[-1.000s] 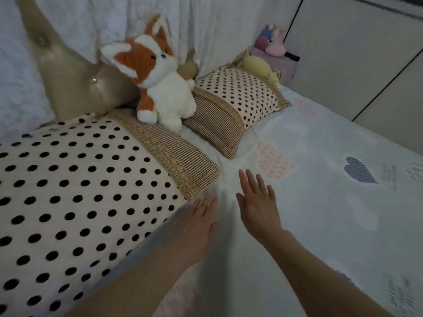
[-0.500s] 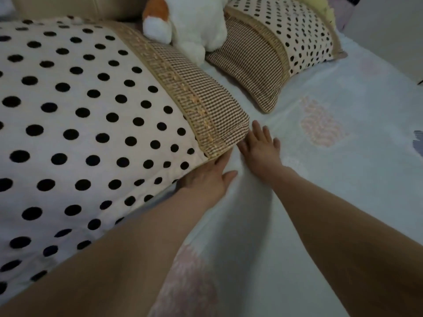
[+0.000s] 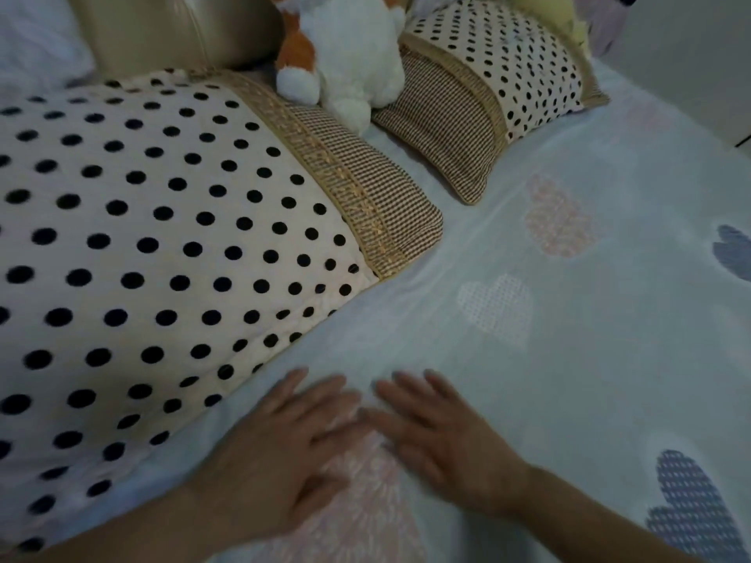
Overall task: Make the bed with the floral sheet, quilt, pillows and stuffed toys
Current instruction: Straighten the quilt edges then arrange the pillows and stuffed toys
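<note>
**A:** Where are your hands right now?

**B:** Your left hand [image 3: 280,453] lies flat on the sheet [image 3: 589,359], fingers straight and slightly spread, just beside the edge of the near pillow [image 3: 162,258]. Your right hand [image 3: 451,440] lies flat next to it, fingers straight too. The two thumbs nearly meet over a pink patch, and neither hand has hold of anything.

**A:** And the pillows?

**B:** The near pillow, spotted with a checked end, fills the left side of the bed. The far pillow [image 3: 495,87] has the same pattern and lies beyond it, nearer the head of the bed.

**A:** The toys?

**B:** A white and orange stuffed toy [image 3: 349,54] sits between the two pillows, one paw on the near pillow's checked end, in front of the beige headboard [image 3: 174,30]. A yellow toy [image 3: 544,10] lies behind the far pillow, mostly cut off.
</note>
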The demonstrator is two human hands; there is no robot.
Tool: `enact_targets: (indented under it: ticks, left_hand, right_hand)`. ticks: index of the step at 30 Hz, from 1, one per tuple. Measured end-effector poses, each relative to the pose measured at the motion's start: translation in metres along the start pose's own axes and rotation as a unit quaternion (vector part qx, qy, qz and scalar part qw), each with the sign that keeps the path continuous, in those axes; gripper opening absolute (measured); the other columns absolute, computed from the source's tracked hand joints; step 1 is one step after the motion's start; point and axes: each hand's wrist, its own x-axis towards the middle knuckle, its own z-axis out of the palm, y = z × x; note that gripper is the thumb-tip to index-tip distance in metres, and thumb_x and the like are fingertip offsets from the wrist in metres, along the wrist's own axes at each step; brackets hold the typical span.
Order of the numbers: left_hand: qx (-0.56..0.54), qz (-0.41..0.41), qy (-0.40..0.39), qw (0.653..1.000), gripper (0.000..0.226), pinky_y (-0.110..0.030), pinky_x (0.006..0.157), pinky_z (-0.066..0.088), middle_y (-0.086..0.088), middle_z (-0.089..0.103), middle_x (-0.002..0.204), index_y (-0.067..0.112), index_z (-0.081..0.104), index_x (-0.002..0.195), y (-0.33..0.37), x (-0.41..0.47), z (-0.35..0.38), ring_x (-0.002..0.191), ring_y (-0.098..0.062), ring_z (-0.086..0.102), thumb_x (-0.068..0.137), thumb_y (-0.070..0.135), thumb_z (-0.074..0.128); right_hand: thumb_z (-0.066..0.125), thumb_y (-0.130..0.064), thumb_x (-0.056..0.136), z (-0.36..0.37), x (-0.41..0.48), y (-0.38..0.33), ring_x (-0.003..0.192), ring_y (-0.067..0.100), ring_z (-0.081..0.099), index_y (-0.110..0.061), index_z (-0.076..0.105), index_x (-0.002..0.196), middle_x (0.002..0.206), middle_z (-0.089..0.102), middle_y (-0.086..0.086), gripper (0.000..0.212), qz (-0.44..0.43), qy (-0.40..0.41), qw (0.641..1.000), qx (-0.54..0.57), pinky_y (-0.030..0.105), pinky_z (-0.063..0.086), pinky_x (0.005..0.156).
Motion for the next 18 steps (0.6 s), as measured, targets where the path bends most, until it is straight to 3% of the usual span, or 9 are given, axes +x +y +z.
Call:
enact_targets:
  ticks: [2,4,5,8,12,18]
  left_hand:
    - [0.005,-0.087,0.020,0.996,0.063,-0.054,0.117,0.017,-0.002,0.027,0.159,0.027,0.033,0.151,-0.012,0.025,-0.008,0.148,-0.026,0.017,0.097,0.060,0.029]
    - [0.011,-0.140,0.001,0.990,0.068,-0.055,0.118,0.014,-0.004,0.025,0.160,0.027,0.031,0.152,-0.019,0.049,-0.005,0.149,-0.030,0.013,0.096,0.065,0.021]
    - [0.009,-0.145,-0.014,0.989,0.070,-0.056,0.118,0.013,-0.004,0.023,0.160,0.028,0.030,0.152,-0.018,0.054,0.001,0.149,-0.030,0.011,0.095,0.067,0.019]
    - [0.016,-0.106,-0.015,0.994,0.073,-0.056,0.117,0.015,-0.001,0.011,0.163,0.028,0.022,0.154,-0.009,0.035,0.020,0.150,-0.031,0.003,0.094,0.070,0.021]
    - [0.033,0.003,-0.020,0.999,0.071,-0.057,0.117,0.014,0.000,0.010,0.163,0.032,0.024,0.153,0.005,-0.035,0.017,0.150,-0.033,0.002,0.094,0.071,0.031]
    - [0.008,0.093,-0.070,0.993,0.070,-0.065,0.112,0.019,0.007,0.019,0.161,0.041,0.029,0.150,0.040,-0.194,0.004,0.148,-0.037,0.012,0.088,0.071,0.042]
  right_hand:
    - [0.014,-0.050,0.104,-0.013,0.024,0.028,0.150,0.018,0.010,-0.039,0.017,0.153,0.162,0.016,-0.007,0.051,0.110,0.039,0.993,-0.011,0.052,0.014,0.118]
    - [0.006,-0.060,0.099,-0.015,0.046,0.053,0.151,0.017,-0.004,-0.050,0.000,0.151,0.163,0.001,-0.010,0.053,0.254,0.012,0.967,0.006,0.055,0.004,0.118]
    - [0.006,-0.064,0.097,-0.007,0.053,0.053,0.150,0.019,-0.008,-0.052,-0.002,0.150,0.163,-0.004,-0.011,0.055,0.283,-0.012,0.959,-0.002,0.055,0.000,0.118]
    - [0.007,-0.064,0.097,0.022,0.052,0.008,0.151,0.025,0.000,-0.043,0.012,0.153,0.163,0.006,-0.007,0.061,0.224,-0.014,0.974,-0.041,0.060,0.005,0.116]
    - [0.027,-0.067,0.096,0.039,0.012,-0.066,0.150,0.026,0.007,-0.025,0.026,0.154,0.163,0.015,-0.004,0.072,0.145,-0.004,0.989,-0.040,0.064,0.014,0.112]
    - [0.049,-0.068,0.089,0.065,-0.056,-0.217,0.147,0.038,0.018,-0.024,0.041,0.147,0.159,0.027,0.004,0.073,0.056,0.056,0.996,0.035,0.070,0.019,0.108]
